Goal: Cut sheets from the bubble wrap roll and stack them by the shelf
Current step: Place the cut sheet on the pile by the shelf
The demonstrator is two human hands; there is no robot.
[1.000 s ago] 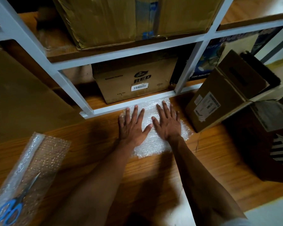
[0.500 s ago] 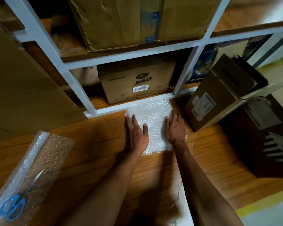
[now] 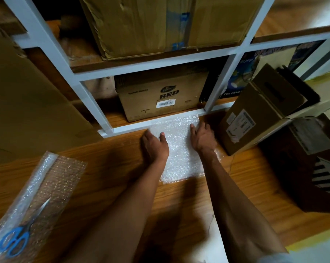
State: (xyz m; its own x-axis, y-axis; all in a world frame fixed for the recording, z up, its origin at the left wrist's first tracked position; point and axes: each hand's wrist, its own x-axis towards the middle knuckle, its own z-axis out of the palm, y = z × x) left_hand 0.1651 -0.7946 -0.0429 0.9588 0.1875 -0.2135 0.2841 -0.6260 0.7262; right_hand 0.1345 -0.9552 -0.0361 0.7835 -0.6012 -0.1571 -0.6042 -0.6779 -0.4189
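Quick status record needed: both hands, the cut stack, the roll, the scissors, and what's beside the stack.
left hand: left hand rests on the left edge of the bubble wrap stack, fingers fairly straight
right hand: right hand rests on the stack's right edge
stack: bubble wrap stack lies flat on the wooden floor, far edge against the white shelf frame
roll: bubble wrap roll lies lower left, apart from both hands
scissors: blue-handled scissors lie on the roll
beside stack: tilted cardboard box to its right

shelf box (image 3: 160,95): "RED", barcode label | dark carton (image 3: 234,88): "FOR INDUS…" cut off
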